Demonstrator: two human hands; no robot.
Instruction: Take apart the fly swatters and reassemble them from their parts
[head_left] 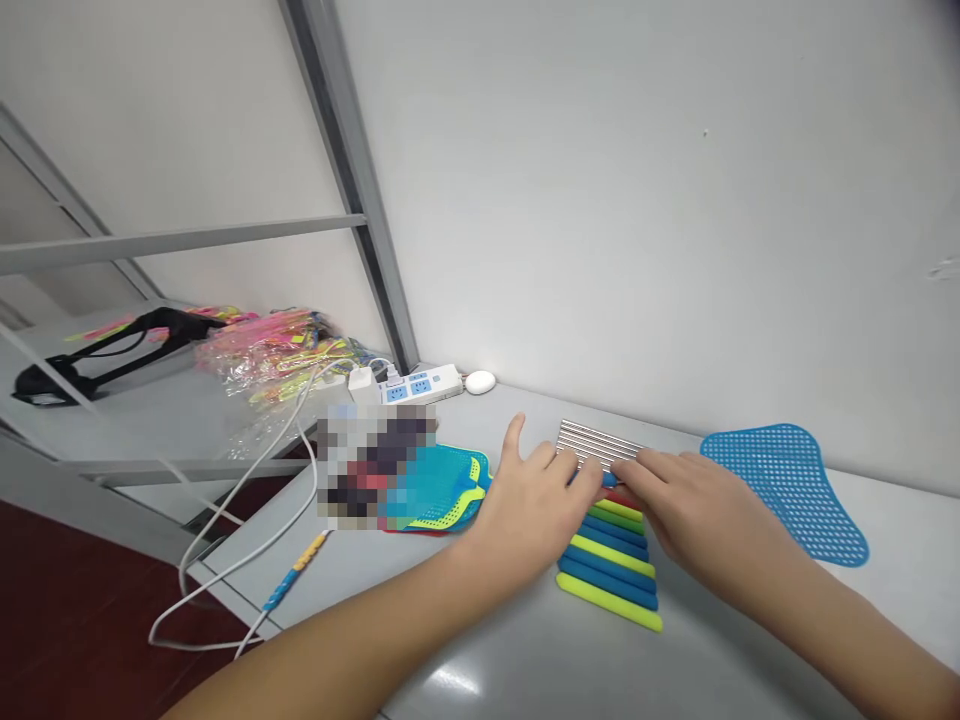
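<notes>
A row of slim coloured handles [611, 565], blue, yellow, green and red, lies on the table. Beyond it several thin silver metal rods [596, 440] lie side by side. My left hand [536, 495] reaches over the row's left side, its little finger raised and the other fingers bent down onto a blue handle [609, 479]. Close beside it my right hand [697, 505] has its fingers curled at the same blue handle's right end. Both thumbs are mostly hidden. To the right lies a blue mesh swatter head [780, 485].
Left of my hands lie more mesh swatter heads [442, 485], next to a pixelated patch. A white power strip [424, 385] and a white oval object [480, 382] stand by the wall. White cables [225, 530] hang over the table edge. The shelf holds plastic-wrapped bundles [277, 350] and a black strap-like frame [127, 350].
</notes>
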